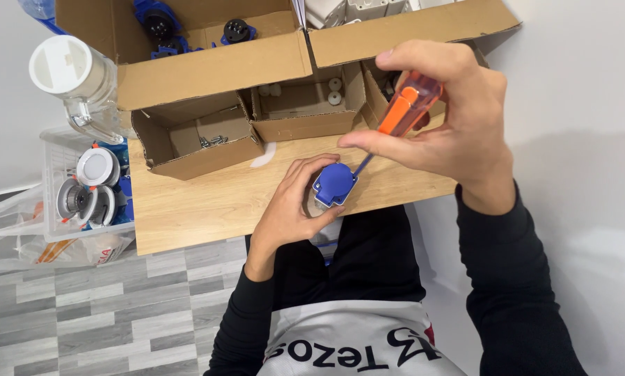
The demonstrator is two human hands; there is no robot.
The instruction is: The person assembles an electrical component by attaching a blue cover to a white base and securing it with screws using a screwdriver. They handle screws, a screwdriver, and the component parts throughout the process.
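Note:
My left hand [288, 205] grips a small blue socket housing with a hinged lid [334, 184], held against the front edge of the wooden tabletop [201, 202]. My right hand [441, 111] is closed around an orange-handled screwdriver [408, 106]. Its dark shaft slants down and left, and the tip meets the right side of the blue housing.
Small open cardboard boxes stand on the table: one with screws [211, 139], one with white parts [305, 101]. A larger box behind holds blue and black socket parts [161, 26]. A clear jug with a white lid [76, 76] and a plastic bin of round fittings [90, 188] sit left.

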